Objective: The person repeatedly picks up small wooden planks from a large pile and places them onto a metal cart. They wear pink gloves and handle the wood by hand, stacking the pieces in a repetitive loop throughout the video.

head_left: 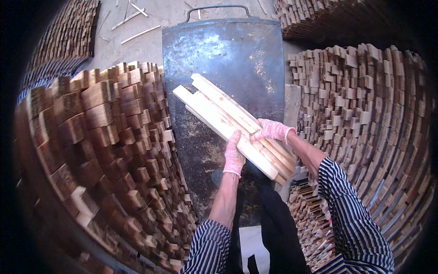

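A bundle of several pale wooden strips (221, 118) is held slantwise in front of me, its far end up to the left and its near end down to the right. My left hand (234, 155), in a pink and white knit glove, grips the bundle's left side near the middle. From the right, my right hand (272, 130), gloved alike, closes over the upper side a little farther along. Fingers under the wood are hidden. Beneath the bundle lies a dark, scuffed metal plate (223, 55) with a bar handle (218, 7) at its far end.
A high stack of wooden pieces (98, 123) rises on the left, and another stack (346, 100) on the right. More piles stand at the far left (64, 36) and far right (315, 18). Loose strips (140, 34) lie on the grey floor (114, 13) beyond.
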### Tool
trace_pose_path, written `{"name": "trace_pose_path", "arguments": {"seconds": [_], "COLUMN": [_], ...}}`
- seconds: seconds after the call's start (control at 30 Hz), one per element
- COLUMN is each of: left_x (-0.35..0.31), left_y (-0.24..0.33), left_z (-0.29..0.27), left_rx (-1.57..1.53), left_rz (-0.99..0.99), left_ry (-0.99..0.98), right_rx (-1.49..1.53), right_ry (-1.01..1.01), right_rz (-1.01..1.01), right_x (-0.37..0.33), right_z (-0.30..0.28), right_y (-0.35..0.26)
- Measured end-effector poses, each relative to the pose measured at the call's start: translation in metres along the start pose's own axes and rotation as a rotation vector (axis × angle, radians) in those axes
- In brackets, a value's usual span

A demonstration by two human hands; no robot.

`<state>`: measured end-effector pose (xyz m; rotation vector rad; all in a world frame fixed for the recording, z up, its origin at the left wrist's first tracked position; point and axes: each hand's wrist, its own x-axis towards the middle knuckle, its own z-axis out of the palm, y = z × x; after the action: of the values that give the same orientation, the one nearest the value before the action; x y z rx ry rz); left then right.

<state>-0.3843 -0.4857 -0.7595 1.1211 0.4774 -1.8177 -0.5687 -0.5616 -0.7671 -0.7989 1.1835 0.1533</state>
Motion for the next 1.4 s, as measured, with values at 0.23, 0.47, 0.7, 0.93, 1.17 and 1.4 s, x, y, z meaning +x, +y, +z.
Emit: {"name": "trace_pose_path", "arguments": {"seconds": [0.23, 0.47, 0.7, 0.93, 1.17, 1.4], "left_x": [-0.139, -0.322, -0.523, -0.747, -0.890, -0.864], "left_y": [0.034, 0.055, 0.148, 0.263, 0.340, 0.387], "left_z": [0.090, 0.237, 0.355, 0.426, 0.401, 0.249], "left_rx": [0.061, 0.390, 0.607, 0.612, 0.531, 0.611], "left_rz": [-0.167, 0.241, 0.710, 1.281, 1.666, 1.769], "left_ry": [-0.022, -0.033, -0.140, -0.130, -0.019, 0.144], "right_rx": [0.134, 0.318, 0.503, 0.140, 0.147, -0.340], "right_ry": [-0.022, 0.216, 0.235, 0.102, -0.586, -0.457], "right_rz": [-0.024, -0.341, -0.699, -1.117, -1.225, -1.324], "right_x": [-0.168, -0.396, -0.537, -0.639, -0.679, -0.559], "right_z": [0.025, 0.066, 0.129, 0.220, 0.343, 0.449], "right_y": [-0.097, -0.202, -0.344, -0.525, -0.664, -0.659]}}
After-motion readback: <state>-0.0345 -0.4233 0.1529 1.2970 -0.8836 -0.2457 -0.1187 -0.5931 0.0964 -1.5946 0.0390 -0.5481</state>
